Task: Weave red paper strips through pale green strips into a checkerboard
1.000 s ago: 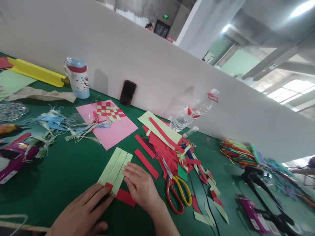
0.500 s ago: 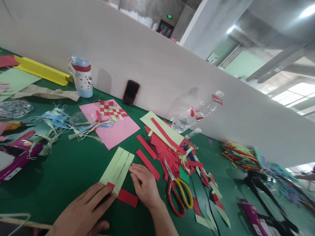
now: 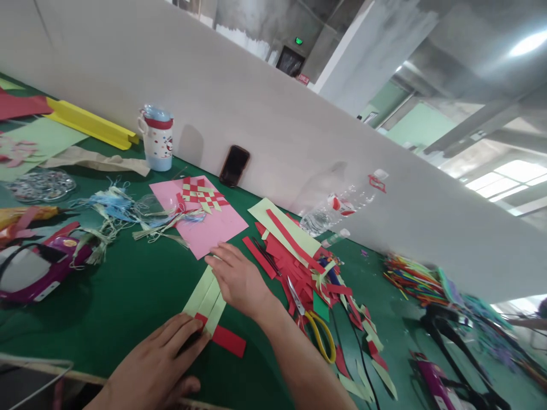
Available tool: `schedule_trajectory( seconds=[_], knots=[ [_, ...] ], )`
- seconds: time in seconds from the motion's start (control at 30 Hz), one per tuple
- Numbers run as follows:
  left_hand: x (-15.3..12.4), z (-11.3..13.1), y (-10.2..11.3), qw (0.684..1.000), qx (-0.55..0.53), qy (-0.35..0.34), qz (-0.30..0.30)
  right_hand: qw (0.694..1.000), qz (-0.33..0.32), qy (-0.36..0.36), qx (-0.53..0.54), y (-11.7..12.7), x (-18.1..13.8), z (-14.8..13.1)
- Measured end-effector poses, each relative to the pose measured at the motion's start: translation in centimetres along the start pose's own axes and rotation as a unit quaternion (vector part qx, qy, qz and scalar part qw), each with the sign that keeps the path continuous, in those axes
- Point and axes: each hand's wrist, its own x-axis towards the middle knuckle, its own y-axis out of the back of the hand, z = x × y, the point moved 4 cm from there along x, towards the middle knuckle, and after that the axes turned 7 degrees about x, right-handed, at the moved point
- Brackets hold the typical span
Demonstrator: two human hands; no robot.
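Pale green paper (image 3: 199, 293), slit into lengthwise strips, lies on the green table. A red paper strip (image 3: 229, 340) crosses its near end, partly under the green. My left hand (image 3: 158, 353) presses on this crossing, fingers stretched flat and the thumb apart near the table edge. At the far end of the green paper is my right hand (image 3: 239, 279), palm down with fingers extended over its top edge. Whether those fingertips hold anything is hidden. Right of my forearm lie scissors (image 3: 310, 322) with one yellow handle; the red handle is mostly covered.
Red paper scraps (image 3: 290, 262) are heaped behind the scissors. A pink sheet (image 3: 209, 233) bears woven red-green pieces (image 3: 203, 195). Along the wall stand a cup (image 3: 158, 139), a phone (image 3: 234, 165) and a plastic bottle (image 3: 333, 208). Blue tassels (image 3: 113, 202) and a purple glue gun (image 3: 47, 265) lie left.
My right hand has moved up and left to the far end of the green paper. My left hand stays on the crossing. A red strip beside the right hand is now covered.
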Motion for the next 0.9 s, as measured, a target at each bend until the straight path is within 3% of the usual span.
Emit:
schedule_trajectory(
  seconds=[0.17, 0.4, 0.53, 0.67, 0.9],
  knots=[
    [0.0, 0.1, 0.2, 0.999, -0.017, 0.04, -0.024, 1.0, 0.009, -0.01, 0.007, -0.1, 1.4, -0.2],
    [0.4, -0.1, 0.5, 0.994, -0.07, 0.061, -0.061, 0.998, 0.002, -0.067, 0.006, 0.1, -2.5, 0.3],
    [0.0, -0.2, 0.2, 0.994, -0.075, 0.054, -0.049, 0.985, 0.023, -0.171, -0.013, 0.9, -6.3, 3.2],
    [-0.2, -0.2, -0.1, 0.995, -0.075, 0.052, -0.034, 0.945, 0.046, -0.32, -0.05, 1.8, -9.7, 6.4],
    [-0.2, -0.1, -0.5, 0.994, -0.078, 0.068, -0.042, 0.928, 0.026, -0.372, -0.031, -0.1, -10.1, 7.0]
  ],
)
